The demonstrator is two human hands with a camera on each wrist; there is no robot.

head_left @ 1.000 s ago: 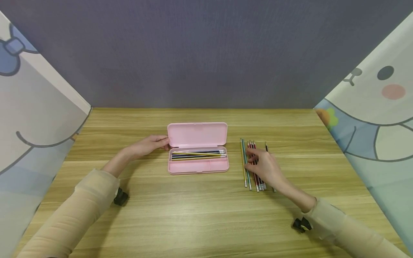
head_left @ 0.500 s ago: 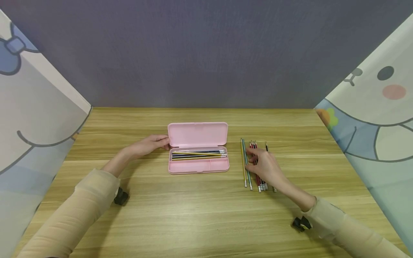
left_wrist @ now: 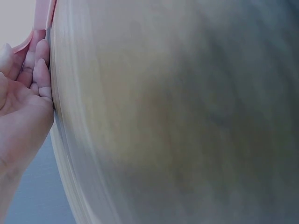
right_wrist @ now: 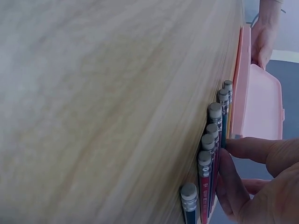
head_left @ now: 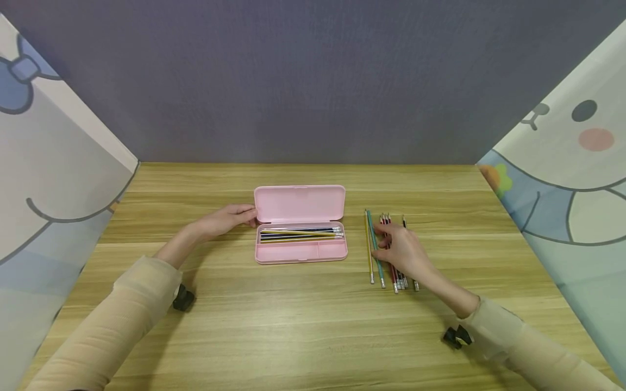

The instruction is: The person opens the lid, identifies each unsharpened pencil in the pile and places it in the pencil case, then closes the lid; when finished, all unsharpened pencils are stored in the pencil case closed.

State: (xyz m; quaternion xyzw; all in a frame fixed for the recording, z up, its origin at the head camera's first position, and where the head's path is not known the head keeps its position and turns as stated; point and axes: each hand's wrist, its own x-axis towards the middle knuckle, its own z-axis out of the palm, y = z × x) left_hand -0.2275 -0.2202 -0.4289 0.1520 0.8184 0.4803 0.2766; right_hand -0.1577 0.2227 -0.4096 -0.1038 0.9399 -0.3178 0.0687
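A pink pencil case (head_left: 288,251) lies unfolded on the table, with several pencils (head_left: 300,235) in its long rear compartment. My left hand (head_left: 226,220) holds the left edge of its lid (head_left: 300,203) between thumb and fingers, also seen close in the left wrist view. Right of the case, several pencils lie side by side, erasers towards me. Thumb and fingertips of my right hand (head_left: 405,253) pinch a teal pencil (head_left: 379,270), which slants slightly. A yellow pencil (head_left: 369,250) lies just left of it. Red and dark pencils (right_wrist: 204,182) sit partly under the right hand.
One dark pencil (right_wrist: 189,205) lies apart at the right of the row. The wooden table (head_left: 274,326) meets a grey panel (head_left: 313,81) at the back, with cartoon-printed panels on both sides. Black devices hang at both wrists.
The teal pencil's eraser end has swung a little to the right, and the red and dark pencils have shifted right too. My left hand and the case look unmoved.
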